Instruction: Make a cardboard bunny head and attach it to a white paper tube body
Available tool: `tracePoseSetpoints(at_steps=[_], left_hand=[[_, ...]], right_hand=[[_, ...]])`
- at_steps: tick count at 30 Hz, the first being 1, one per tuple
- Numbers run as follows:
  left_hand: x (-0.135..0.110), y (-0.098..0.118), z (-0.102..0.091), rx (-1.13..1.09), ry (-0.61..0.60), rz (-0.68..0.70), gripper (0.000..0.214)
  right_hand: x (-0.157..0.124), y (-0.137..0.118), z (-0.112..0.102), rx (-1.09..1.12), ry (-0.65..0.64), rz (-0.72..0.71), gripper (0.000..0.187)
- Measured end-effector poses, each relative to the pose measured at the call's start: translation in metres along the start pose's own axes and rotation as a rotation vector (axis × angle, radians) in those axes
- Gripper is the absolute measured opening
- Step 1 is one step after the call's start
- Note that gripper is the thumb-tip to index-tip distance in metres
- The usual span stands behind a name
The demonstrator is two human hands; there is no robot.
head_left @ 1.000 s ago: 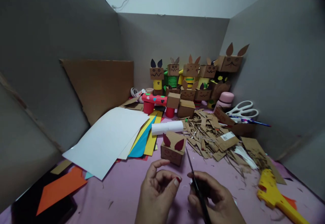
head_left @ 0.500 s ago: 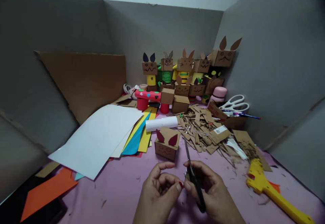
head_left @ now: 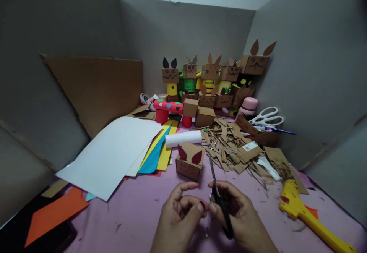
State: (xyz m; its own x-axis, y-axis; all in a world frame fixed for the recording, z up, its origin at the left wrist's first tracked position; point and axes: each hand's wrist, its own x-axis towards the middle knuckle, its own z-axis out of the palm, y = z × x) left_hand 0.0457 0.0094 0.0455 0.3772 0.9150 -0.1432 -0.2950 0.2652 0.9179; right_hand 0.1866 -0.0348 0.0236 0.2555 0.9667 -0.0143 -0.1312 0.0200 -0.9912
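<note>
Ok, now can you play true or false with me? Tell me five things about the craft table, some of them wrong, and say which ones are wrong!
1. The right hand holds black-handled scissors. True.

2. The yellow glue gun is in the left hand. False: the glue gun lies on the table at the right, and the left hand pinches a small dark red piece.

3. A white roll lies behind the little eared box. True.

4. The box just beyond the hands has green ears. False: its ears are dark red.

5. The big white sheet is to the right of the cardboard scraps. False: it is to the left of the scraps.
</note>
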Motion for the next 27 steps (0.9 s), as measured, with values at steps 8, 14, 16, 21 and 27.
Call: tracePoseSetpoints(at_steps=[8, 14, 16, 21, 27], left_hand=[[0.005, 0.000, -0.008, 0.047, -0.028, -0.016, 0.025], [0.002, 0.009, -0.007, 0.482, -0.140, 0.088, 0.010], [0.001, 0.007, -0.008, 0.726, -0.242, 0.184, 0.016], [-0.002, -0.003, -0.016, 1.068, -0.335, 0.315, 0.019], [-0.007, -0.010, -0.019, 1.338, -0.390, 0.249, 0.019]], right_hand=[[-0.002, -0.015, 0.006, -0.047, 0.117, 0.004, 0.043], [-0.002, -0.019, -0.002, -0.033, 0.219, -0.057, 0.039], [-0.002, -0.019, -0.005, -0.037, 0.240, -0.075, 0.038], [-0.002, -0.020, -0.009, -0.046, 0.256, -0.115, 0.034], [-0.001, -0.023, -0.008, -0.055, 0.257, -0.134, 0.031]])
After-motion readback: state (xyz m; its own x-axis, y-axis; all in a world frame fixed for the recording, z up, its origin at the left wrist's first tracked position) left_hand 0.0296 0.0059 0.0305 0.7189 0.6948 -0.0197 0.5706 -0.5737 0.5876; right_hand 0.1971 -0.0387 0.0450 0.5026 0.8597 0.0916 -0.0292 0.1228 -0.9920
